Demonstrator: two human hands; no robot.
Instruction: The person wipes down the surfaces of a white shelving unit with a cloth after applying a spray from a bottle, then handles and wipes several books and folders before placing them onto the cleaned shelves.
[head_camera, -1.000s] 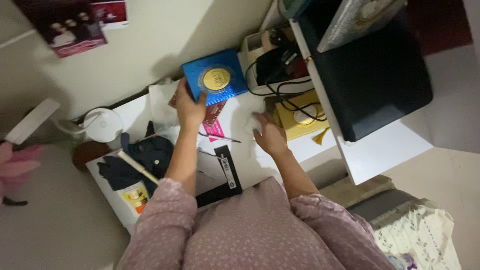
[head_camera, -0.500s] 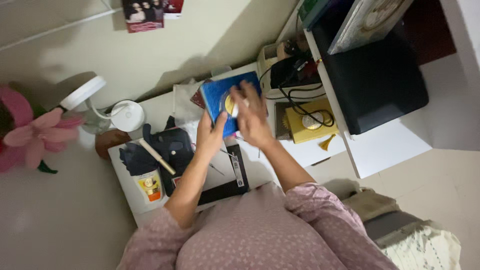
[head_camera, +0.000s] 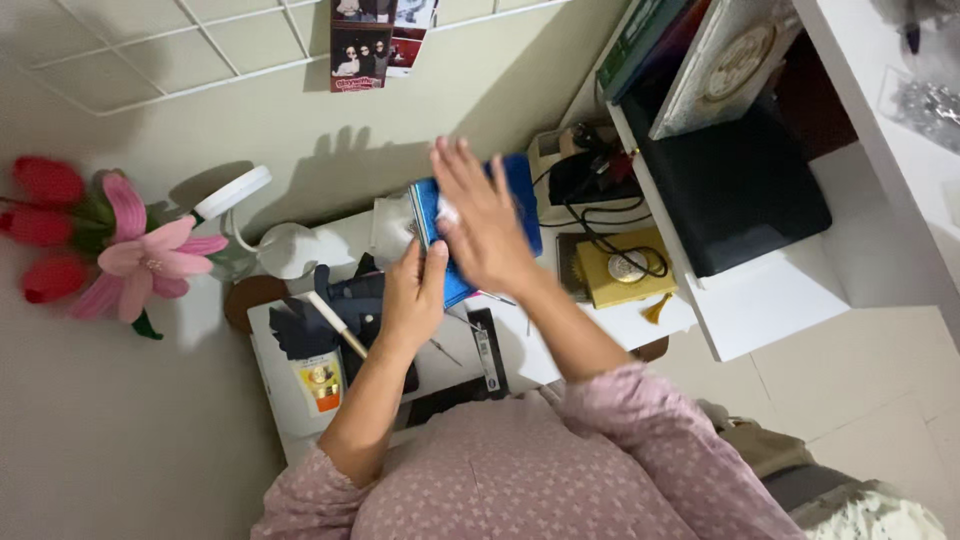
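Your left hand (head_camera: 415, 295) grips the box (head_camera: 520, 195) from below; your right hand (head_camera: 480, 225) lies flat on its face. The lamp (head_camera: 270, 240) stands left, the tasselled box (head_camera: 625, 268) right.

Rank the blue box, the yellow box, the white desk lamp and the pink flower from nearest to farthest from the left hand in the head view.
1. blue box, held by the left hand.
2. white desk lamp, to its left.
3. yellow box, to its right.
4. pink flower, far left.

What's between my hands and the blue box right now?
Nothing visible. The left hand grips the blue box at its lower edge, and the right hand lies flat across its front, with something small and white under the fingers.
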